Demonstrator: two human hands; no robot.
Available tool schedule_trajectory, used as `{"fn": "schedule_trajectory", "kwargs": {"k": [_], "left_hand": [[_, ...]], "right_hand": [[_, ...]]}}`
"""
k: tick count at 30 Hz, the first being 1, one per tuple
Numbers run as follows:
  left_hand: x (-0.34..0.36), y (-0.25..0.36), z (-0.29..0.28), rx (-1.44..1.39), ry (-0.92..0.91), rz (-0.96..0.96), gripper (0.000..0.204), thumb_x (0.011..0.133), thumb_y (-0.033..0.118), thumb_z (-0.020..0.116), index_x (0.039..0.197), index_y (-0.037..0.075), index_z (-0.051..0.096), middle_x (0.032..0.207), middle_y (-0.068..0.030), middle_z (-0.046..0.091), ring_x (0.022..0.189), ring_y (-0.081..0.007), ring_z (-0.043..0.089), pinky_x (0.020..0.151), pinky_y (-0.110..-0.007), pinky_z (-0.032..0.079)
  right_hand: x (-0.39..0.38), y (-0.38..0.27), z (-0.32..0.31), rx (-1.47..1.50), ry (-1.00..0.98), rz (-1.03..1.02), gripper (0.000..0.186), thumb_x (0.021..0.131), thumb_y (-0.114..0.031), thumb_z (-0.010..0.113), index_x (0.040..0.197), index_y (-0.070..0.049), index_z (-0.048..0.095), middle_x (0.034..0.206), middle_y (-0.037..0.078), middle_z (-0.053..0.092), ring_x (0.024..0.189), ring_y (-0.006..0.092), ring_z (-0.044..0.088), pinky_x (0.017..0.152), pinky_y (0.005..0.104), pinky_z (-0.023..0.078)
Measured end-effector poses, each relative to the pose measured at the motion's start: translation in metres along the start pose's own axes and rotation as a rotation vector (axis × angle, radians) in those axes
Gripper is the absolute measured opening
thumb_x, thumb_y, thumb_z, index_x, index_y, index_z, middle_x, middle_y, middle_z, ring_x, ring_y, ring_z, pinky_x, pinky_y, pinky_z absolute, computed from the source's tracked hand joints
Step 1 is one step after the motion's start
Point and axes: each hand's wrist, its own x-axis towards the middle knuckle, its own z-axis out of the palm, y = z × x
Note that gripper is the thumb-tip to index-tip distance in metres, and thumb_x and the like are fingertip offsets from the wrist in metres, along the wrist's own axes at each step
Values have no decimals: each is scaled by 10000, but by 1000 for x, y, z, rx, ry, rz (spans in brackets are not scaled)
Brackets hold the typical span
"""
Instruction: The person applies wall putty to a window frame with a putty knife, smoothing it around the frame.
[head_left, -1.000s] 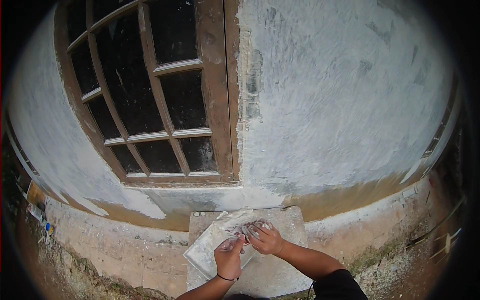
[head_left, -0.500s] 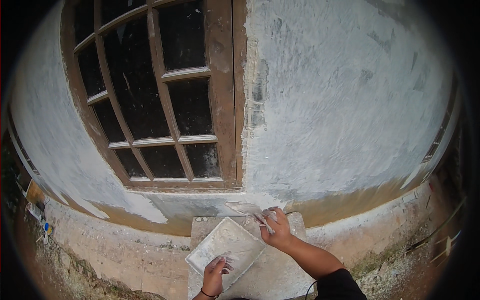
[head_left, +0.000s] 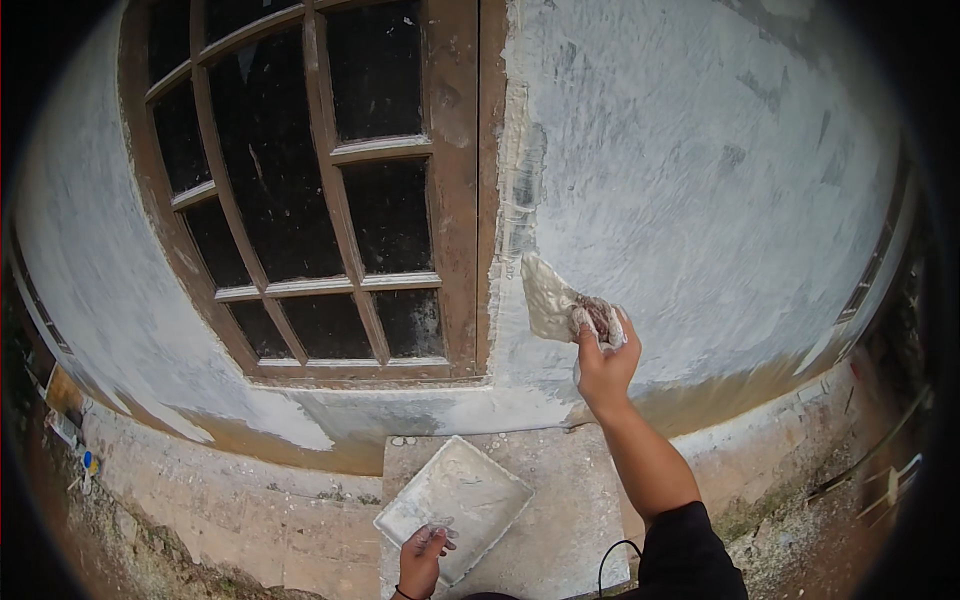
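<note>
My right hand (head_left: 605,355) is closed around the putty-smeared handle of a trowel (head_left: 547,302). A broad, pale layer of wet putty covers its blade, which is raised close to the wall (head_left: 680,230), just right of the window frame. From this view I cannot tell whether the blade touches the wall. Low in the middle, a white rectangular tray (head_left: 470,490) coated with putty lies at an angle. My left hand (head_left: 422,560) is over its near left side, fingers curled and smeared with putty; what they hold, if anything, is hidden.
A brown wooden window (head_left: 455,200) with dark panes stands to the left of the trowel. Beneath the tray is a flat, worn board or slab (head_left: 575,490). A concrete ledge (head_left: 250,520) follows the wall's base. Small blue and white items (head_left: 90,462) lie far left.
My right hand has lifted the trowel from beside the tray up to the wall next to the window frame, its putty-covered blade now turned into view. My left hand has dropped slightly.
</note>
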Motion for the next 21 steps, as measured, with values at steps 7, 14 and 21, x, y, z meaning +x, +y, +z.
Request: {"fn": "schedule_trajectory", "kwargs": {"k": [7, 14, 21], "left_hand": [[2, -8, -6, -56, 54, -48, 240, 880, 190, 483, 983, -1, 584, 843, -75, 632, 697, -121, 570, 616, -230, 413], [3, -16, -13, -12, 2, 22, 335, 886, 280, 479, 1089, 39, 593, 882, -54, 620, 713, -121, 548, 637, -254, 420], [13, -15, -16, -11, 23, 36, 338, 885, 292, 484, 1080, 40, 597, 873, -46, 616, 709, -119, 543, 634, -253, 418]], "right_hand": [[112, -5, 39, 194, 119, 70, 164, 787, -11, 537, 932, 49, 585, 809, 83, 618, 697, 116, 552, 642, 256, 442], [169, -6, 75, -16, 211, -33, 185, 763, -81, 566, 905, 28, 611, 801, 126, 650, 729, 206, 613, 685, 306, 450], [185, -4, 98, -92, 202, -29, 189, 740, -89, 575, 885, 29, 608, 785, 157, 638, 725, 270, 614, 685, 333, 453]]}}
